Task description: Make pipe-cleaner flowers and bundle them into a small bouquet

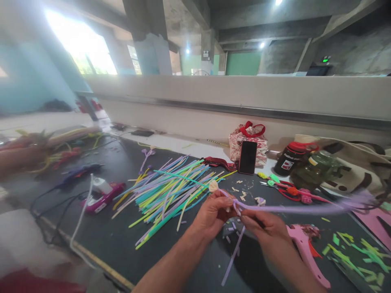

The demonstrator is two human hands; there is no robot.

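Extending from the left edge, a co-worker's arm [18, 162] blurs above the dark tabletop [113, 248]. Next come a magenta plastic device [105, 200] and a loose heap of pastel chenille stems [171, 195] in teal, yellow and lilac. At centre, the wearer's left hand [214, 213] pinches a purple stem [265, 209] at a small bend, with a cream ball [213, 186] near the fingertips. The right hand [264, 224] pinches the same stem just beside, so the 2 hands nearly meet; its long end stretches right, blurred. The step in hand looks like bending or looping this stem; the next move seems to call for a firm left pinch while the right fingers work the bend. Farther right, 1 black bottle [288, 160] carries white lettering, apparently starting "Perfect"; the rest is unreadable. Last, green clippings [363, 252] lie scattered.
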